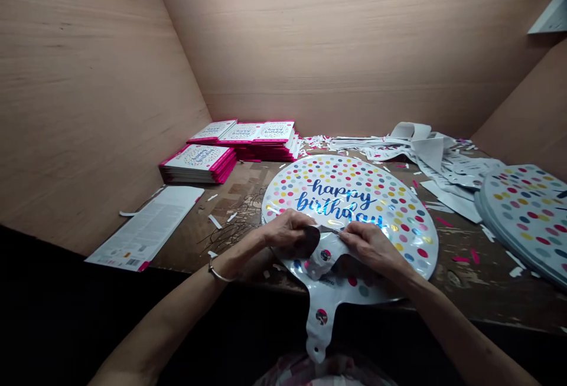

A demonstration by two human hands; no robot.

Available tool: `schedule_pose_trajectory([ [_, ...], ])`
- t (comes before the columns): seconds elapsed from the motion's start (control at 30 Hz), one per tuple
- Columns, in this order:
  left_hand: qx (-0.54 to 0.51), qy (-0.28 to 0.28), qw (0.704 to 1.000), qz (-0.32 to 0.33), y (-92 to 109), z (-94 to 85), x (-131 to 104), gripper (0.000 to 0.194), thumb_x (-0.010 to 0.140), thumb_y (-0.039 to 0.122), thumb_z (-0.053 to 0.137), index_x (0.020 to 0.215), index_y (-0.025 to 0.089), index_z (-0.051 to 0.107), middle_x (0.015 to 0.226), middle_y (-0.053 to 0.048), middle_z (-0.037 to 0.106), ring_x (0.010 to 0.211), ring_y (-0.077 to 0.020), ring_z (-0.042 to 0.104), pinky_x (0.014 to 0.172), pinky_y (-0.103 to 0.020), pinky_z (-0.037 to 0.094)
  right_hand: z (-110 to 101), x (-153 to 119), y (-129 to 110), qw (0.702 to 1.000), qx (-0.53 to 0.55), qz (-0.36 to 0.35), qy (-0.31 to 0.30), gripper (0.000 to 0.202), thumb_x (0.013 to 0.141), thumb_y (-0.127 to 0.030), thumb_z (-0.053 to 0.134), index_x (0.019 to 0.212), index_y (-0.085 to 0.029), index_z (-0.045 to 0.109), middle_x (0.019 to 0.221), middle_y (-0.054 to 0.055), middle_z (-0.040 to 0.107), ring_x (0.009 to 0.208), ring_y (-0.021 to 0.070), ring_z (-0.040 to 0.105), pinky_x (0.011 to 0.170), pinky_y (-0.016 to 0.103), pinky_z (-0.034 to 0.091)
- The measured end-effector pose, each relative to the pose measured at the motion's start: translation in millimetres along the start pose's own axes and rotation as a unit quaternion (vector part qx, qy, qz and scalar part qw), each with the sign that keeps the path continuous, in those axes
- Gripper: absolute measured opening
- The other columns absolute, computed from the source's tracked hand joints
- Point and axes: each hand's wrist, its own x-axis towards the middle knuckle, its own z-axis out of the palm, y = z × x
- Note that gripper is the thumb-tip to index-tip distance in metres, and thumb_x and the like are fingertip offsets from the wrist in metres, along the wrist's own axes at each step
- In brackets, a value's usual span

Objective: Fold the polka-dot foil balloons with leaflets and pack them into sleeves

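Left hand and right hand pinched a dotted, round white foil balloon, seemingly light, slippery, best held by edges.

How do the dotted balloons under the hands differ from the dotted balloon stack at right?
The left hand and right hand are on the middle balloons; neither touches the balloon stack. The middle balloons show a tail past the table edge; the balloon stack shows none and runs out of frame. Both are white with multicoloured dots.
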Motion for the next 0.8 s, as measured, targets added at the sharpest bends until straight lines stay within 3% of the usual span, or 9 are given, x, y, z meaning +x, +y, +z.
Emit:
schedule_pose_trajectory([
  [0.1, 0.02, 0.088, 0.995, -0.033, 2, 8.5, 4, 0.029, 0.079, 0.016, 0.038, 0.063, 0.011, 0.061, 0.057, 0.0, 0.056, 0.056, -0.0107, 0.053, 0.054, -0.019, 0.04, -14, -3, 0, 0.999, 0.017, -0.042, 0.012, 0.03, 0.086, -0.037, 0.04, 0.072, -0.018, 0.058, 0.07, 0.001, 0.062, 0.068, 0.0153, 0.057, 0.062, 0.026, 0.042],
  [0.17, 0.029, 0.118, 0.992, -0.035, 3, 12.1, 8, 0.028, 0.077, 0.015, 0.036, 0.062, 0.011, 0.059, 0.055, 0.0, 0.054, 0.053, -0.0102, 0.051, 0.052, -0.019, 0.039, -20, -14, 8, 0.992, -0.012, -0.118, 0.041, 0.029, 0.085, -0.038, 0.044, 0.096, -0.017, 0.061, 0.094, 0.005, 0.064, 0.087, 0.0185, 0.058, 0.076, 0.03, 0.044],
  [0.27, 0.034, 0.133, 0.99, -0.02, 1, 9.3, 4, 0.025, 0.078, 0.016, 0.039, 0.069, 0.011, 0.061, 0.063, -0.002, 0.06, 0.061, -0.0129, 0.056, 0.058, -0.022, 0.043, -26, -39, 37, 0.966, -0.126, -0.21, 0.085, 0.051, 0.077, -0.033, 0.058, 0.124, -0.016, 0.049, 0.117, 0.01, 0.058, 0.106, 0.0249, 0.052, 0.09, 0.039, 0.041],
  [0.33, 0.061, 0.116, 0.991, 0.027, -6, 3.9, -8, 0.02, 0.078, 0.019, 0.044, 0.078, 0.013, 0.063, 0.078, -0.006, 0.066, 0.075, -0.0169, 0.061, 0.071, -0.027, 0.047, -29, -54, 62, 0.946, -0.19, -0.235, 0.119, 0.047, 0.077, -0.022, 0.054, 0.124, -0.018, 0.05, 0.11, 0.01, 0.061, 0.101, 0.0251, 0.055, 0.088, 0.042, 0.043],
  [0.43, 0.161, 0.079, 0.976, 0.124, -26, -4.2, -34, 0.019, 0.082, 0.019, 0.045, 0.086, 0.015, 0.063, 0.097, -0.009, 0.067, 0.094, -0.0209, 0.06, 0.091, -0.037, 0.042, -31, -71, 97, 0.932, -0.197, -0.259, 0.157, 0.034, 0.082, -0.013, 0.043, 0.108, -0.024, 0.062, 0.092, 0.006, 0.066, 0.086, 0.0207, 0.06, 0.079, 0.038, 0.047],
  [0.53, 0.206, 0.112, 0.962, 0.138, -47, -11.7, -51, 0.023, 0.087, 0.018, 0.039, 0.087, 0.017, 0.062, 0.098, -0.009, 0.067, 0.102, -0.0197, 0.059, 0.095, -0.038, 0.04, -32, -77, 115, 0.942, -0.164, -0.236, 0.174, 0.023, 0.083, -0.019, 0.047, 0.092, -0.027, 0.067, 0.084, 0.003, 0.067, 0.082, 0.0194, 0.061, 0.075, 0.034, 0.048],
  [0.6, 0.177, 0.164, 0.967, 0.08, -52, -17.7, -49, 0.023, 0.087, 0.022, 0.041, 0.082, 0.017, 0.062, 0.092, -0.008, 0.068, 0.096, -0.0191, 0.061, 0.089, -0.034, 0.044, -36, -73, 115, 0.958, -0.125, -0.183, 0.181, 0.018, 0.083, -0.025, 0.048, 0.087, -0.026, 0.066, 0.085, 0.003, 0.067, 0.082, 0.0202, 0.062, 0.074, 0.034, 0.049],
  [0.7, 0.132, 0.225, 0.965, -0.031, -44, -29.2, -28, 0.027, 0.085, 0.031, 0.041, 0.076, 0.015, 0.061, 0.078, -0.006, 0.066, 0.077, -0.0172, 0.061, 0.076, -0.028, 0.047, -50, -50, 105, 0.98, -0.072, -0.065, 0.172, 0.022, 0.083, -0.034, 0.044, 0.082, -0.023, 0.063, 0.082, 0.005, 0.067, 0.077, 0.0208, 0.061, 0.069, 0.032, 0.048],
  [0.8, 0.124, 0.227, 0.965, -0.053, -32, -41.8, -3, 0.035, 0.087, 0.037, 0.037, 0.073, 0.015, 0.061, 0.07, -0.003, 0.062, 0.066, -0.0139, 0.056, 0.068, -0.023, 0.045, -70, -7, 95, 0.986, -0.075, 0.02, 0.147, 0.027, 0.084, -0.036, 0.038, 0.074, -0.022, 0.058, 0.071, 0.004, 0.064, 0.066, 0.0189, 0.058, 0.06, 0.029, 0.043],
])
